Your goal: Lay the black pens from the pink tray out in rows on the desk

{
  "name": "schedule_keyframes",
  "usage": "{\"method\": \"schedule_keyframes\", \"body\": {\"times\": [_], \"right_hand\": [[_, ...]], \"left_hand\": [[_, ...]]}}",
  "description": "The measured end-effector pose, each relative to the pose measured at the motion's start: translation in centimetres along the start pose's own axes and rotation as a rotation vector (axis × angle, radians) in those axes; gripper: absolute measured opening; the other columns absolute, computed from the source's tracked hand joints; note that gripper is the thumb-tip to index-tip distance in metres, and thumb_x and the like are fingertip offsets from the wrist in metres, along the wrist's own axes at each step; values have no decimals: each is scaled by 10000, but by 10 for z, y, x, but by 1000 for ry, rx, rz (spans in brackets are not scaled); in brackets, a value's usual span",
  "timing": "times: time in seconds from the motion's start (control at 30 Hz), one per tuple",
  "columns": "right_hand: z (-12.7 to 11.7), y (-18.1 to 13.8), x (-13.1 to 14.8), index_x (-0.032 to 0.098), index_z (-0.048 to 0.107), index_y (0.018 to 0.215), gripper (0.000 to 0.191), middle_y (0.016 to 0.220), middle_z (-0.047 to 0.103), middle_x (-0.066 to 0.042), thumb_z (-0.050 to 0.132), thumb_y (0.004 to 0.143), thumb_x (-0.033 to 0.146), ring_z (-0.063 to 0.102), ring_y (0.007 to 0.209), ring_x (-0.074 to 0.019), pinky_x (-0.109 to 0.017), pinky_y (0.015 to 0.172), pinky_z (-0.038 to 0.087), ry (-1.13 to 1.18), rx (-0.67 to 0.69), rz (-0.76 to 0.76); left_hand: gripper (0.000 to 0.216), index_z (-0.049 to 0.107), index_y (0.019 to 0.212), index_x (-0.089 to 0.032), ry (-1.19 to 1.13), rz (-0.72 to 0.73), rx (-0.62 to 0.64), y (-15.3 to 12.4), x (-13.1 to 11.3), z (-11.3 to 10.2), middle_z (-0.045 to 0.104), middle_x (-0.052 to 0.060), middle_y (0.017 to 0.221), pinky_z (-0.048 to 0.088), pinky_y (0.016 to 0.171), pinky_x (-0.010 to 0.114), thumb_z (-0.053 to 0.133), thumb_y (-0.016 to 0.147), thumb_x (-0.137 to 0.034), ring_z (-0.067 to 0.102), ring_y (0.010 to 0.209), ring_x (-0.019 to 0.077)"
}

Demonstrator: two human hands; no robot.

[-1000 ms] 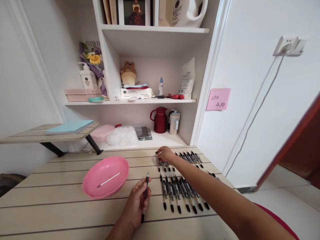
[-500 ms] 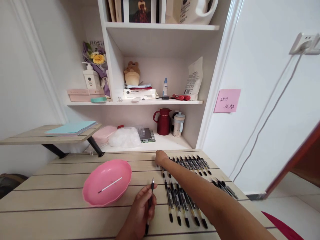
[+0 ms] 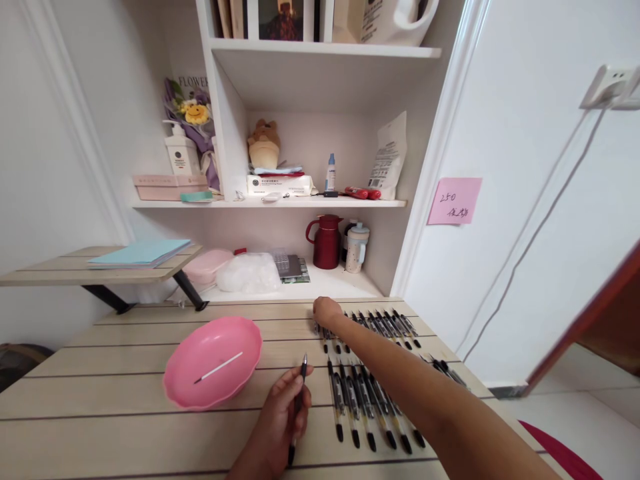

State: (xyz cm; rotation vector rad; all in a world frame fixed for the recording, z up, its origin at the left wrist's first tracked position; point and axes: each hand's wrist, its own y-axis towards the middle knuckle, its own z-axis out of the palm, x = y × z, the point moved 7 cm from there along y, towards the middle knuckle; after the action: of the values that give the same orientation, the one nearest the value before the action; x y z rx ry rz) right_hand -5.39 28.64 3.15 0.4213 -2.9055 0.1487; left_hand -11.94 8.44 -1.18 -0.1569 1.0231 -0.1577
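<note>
My left hand (image 3: pixel 277 423) rests on the wooden table (image 3: pixel 125 413) and is shut on a black pen (image 3: pixel 300 393), tip pointing away from me. My right hand (image 3: pixel 326 312) reaches across to the far row of black pens (image 3: pixel 387 323), fingers curled down over the row's left end; whether it grips a pen is hidden. A nearer row of black pens (image 3: pixel 373 407) lies under my right forearm. A few more pens (image 3: pixel 445 369) lie by the table's right edge. A pink bowl (image 3: pixel 247 337) to the left holds one thin white refill (image 3: pixel 219 367).
Behind the table stands a white shelf unit with a red jug (image 3: pixel 325 241), a lidded cup (image 3: pixel 357 247) and a plastic bag (image 3: pixel 247 273). A small side table (image 3: pixel 60 275) with a blue book is at left. A pink note (image 3: pixel 454 200) hangs on the right wall.
My right hand has slid slightly back along the far row of pens and settled at its left end. My left hand keeps the pen, hardly moved. The view shifted a little.
</note>
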Motion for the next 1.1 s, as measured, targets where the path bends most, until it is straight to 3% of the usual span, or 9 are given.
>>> {"method": "schedule_keyframes", "body": {"times": [0.13,0.5,0.73,0.93,1.1], "right_hand": [[0,-4,0,152,631,899,235,993,624,-124,620,667,185,577,916,-219,-264,743,426,1,-19,-21],[2,-8,-1,167,653,873,271,982,637,-121,605,606,165,577,915,-226,-275,730,425,1,-29,-40],[-2,-13,-4,157,664,809,254,961,638,-131,612,563,119,569,913,-247,-292,735,407,124,-61,-25],[-14,-28,-2,153,648,742,132,883,652,-104,541,683,202,578,839,-195,-247,674,395,392,-89,-15],[-1,-85,19,147,603,814,469,744,650,-69,233,851,433,562,557,-100,-204,490,376,702,18,-70]], "left_hand": [[396,517,1063,-191,4,4,2,0,0,0,513,-61,549,183,283,146,578,701,-340,318,286,15],[379,517,1050,-184,18,9,7,2,-1,-1,505,-57,557,168,281,150,563,714,-353,306,289,17],[368,528,1031,-186,10,3,-2,1,0,-1,508,-60,553,179,284,151,574,703,-347,308,288,15],[302,543,968,-183,8,25,-16,1,-2,-1,506,-55,564,186,298,150,565,714,-343,320,306,15],[199,536,833,-172,-44,99,-34,2,-4,-2,493,-53,580,229,339,147,589,704,-315,357,353,15]]}}
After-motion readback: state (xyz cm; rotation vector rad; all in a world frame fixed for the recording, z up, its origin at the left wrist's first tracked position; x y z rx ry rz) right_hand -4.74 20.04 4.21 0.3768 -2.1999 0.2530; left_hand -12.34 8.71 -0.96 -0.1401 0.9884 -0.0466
